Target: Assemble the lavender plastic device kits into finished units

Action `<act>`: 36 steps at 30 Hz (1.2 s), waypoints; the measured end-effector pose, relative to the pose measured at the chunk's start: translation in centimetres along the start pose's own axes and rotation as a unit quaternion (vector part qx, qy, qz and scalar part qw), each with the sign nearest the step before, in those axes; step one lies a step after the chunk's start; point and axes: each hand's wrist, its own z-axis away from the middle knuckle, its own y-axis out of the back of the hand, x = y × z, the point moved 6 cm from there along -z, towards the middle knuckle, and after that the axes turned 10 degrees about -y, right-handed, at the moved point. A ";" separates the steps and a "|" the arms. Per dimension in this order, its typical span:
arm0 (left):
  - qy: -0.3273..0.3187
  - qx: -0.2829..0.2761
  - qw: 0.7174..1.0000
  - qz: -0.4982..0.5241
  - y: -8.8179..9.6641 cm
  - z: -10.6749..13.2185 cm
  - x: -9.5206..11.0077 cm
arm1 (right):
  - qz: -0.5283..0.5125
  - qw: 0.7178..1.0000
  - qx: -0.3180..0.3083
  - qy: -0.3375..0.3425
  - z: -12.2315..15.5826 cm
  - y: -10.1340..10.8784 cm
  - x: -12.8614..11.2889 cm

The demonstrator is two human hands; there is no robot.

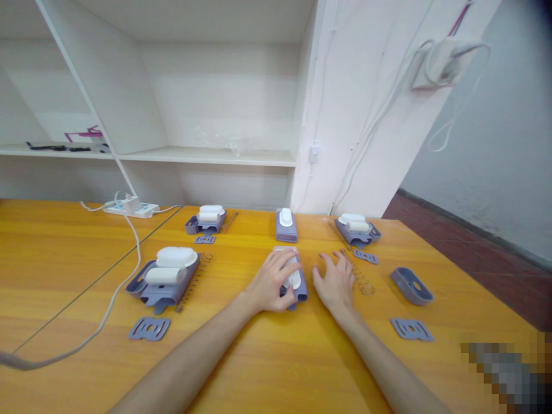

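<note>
My left hand [271,282] is closed over a purple-grey plastic housing [302,292] that lies on the table, its fingers across the white oval piece [294,278] on top and its thumb at the near end. Much of the housing is hidden under that hand. Just to the right, my right hand [334,282] rests on the table with its fingers spread, holding nothing. A thin coil spring [363,280] lies beside its fingertips. Further right are a purple-grey oval cup [411,286] and a flat slotted plate [411,329].
Similar part sets lie at left [170,279], back left [210,218] and back right [356,227]. Another housing [287,233] with a white top stands behind my hands. A white cable [129,282] runs from the power strip [131,208] across the left side.
</note>
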 end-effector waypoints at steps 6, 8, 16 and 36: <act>0.016 0.014 0.999 -0.040 -0.4 0.2 -0.5 | 0.031 0.998 0.049 0.005 0.0 0.9 -0.2; 0.020 0.022 0.998 -0.056 -0.5 0.4 -0.8 | 0.053 0.997 0.049 -0.007 -0.1 0.8 0.1; 0.049 0.045 0.995 -0.079 -0.3 0.6 -1.5 | 0.057 0.996 -0.021 0.060 0.1 -0.5 -0.3; 0.099 0.067 0.983 -0.135 0.2 0.7 -1.8 | 0.079 0.996 -0.024 0.029 0.1 -0.4 -0.1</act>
